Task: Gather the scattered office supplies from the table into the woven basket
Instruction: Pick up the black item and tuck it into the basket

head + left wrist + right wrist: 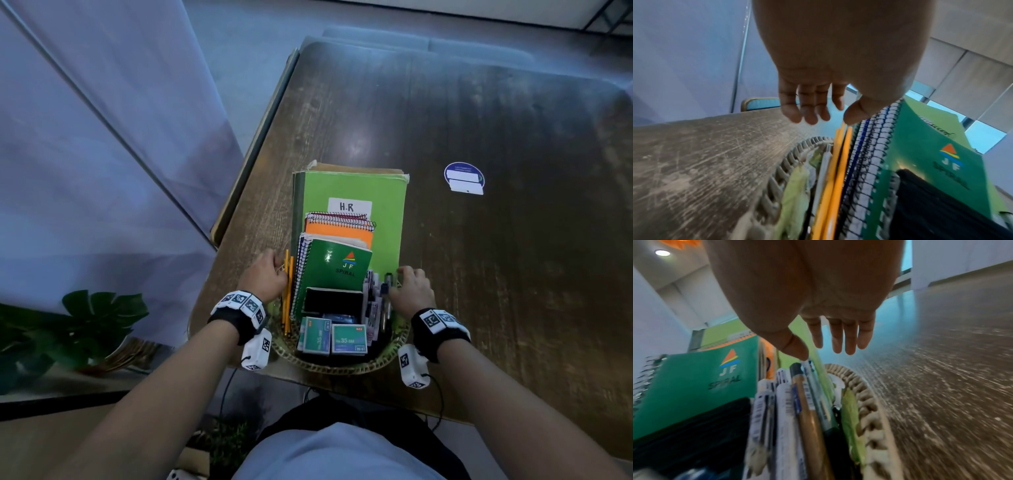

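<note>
1. At the table's near edge sits my woven basket (342,368), packed with notebooks (337,270), pencils (287,291), pens (789,410); its far rim is hidden behind them
2. My left hand (265,274) hovers spread beside the pencils
3. My right hand (411,291) hovers spread, thumb touching a pen tip
4. Both wrist views are blurred

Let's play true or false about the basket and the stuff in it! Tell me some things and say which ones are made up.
1. The woven basket holds the notebooks. True.
2. The yellow pencils stand on the basket's right side. False: they stand on its left side, by the left hand.
3. The front spiral notebook is green. True.
4. The right hand grips a stapler. False: its fingers are straight, beside the pens.
5. Two staple boxes sit at the front. True.
</note>
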Demonstrator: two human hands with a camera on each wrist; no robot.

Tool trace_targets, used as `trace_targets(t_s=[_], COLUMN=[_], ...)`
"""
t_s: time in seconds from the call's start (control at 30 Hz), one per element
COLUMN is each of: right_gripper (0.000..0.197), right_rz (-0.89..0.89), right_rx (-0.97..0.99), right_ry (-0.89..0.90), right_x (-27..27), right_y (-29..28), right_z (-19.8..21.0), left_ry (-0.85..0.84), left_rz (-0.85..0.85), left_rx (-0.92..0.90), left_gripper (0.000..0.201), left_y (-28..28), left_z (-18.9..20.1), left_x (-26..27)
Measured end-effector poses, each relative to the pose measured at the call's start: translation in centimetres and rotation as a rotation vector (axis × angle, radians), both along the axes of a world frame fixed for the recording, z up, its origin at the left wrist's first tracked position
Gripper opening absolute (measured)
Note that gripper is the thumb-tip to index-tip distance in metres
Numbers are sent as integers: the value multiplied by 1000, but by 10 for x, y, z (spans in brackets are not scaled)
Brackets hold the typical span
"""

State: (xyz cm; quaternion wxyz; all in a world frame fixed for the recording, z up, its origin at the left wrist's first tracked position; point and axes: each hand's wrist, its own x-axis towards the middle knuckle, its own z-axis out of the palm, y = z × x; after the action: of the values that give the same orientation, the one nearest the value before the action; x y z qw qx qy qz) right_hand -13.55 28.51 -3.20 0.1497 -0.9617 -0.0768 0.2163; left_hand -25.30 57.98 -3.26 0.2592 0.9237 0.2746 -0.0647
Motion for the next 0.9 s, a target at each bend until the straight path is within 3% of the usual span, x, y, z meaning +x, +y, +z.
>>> trace_targets(t_s=[0.1, 0.2, 0.3, 0.43, 0.6, 0.9], right_gripper=[62, 69, 64, 54, 46, 34], right_rz=[-54, -87, -112, -140, -149, -231], right_rx=[8, 65, 91, 101, 85, 189], right_ry=[188, 410, 566, 609, 577, 638], right_x=[9, 14, 16, 14, 7, 12], right_y=[-7, -10, -14, -22, -21, -24], right_z=[-1, -2, -7, -21, -16, -25], left_ry=[163, 378, 518, 571, 633, 675], left_rz=[31, 21, -57, -104, -82, -30], left_rx=[-7, -104, -268, -314, -416, -371], left_gripper=[26, 56, 44, 21, 34, 26], left_y=[10, 20, 25, 27, 37, 35], left_z=[-12, -30, -44, -44, -50, -59], left_x=[5, 11, 14, 13, 17, 28])
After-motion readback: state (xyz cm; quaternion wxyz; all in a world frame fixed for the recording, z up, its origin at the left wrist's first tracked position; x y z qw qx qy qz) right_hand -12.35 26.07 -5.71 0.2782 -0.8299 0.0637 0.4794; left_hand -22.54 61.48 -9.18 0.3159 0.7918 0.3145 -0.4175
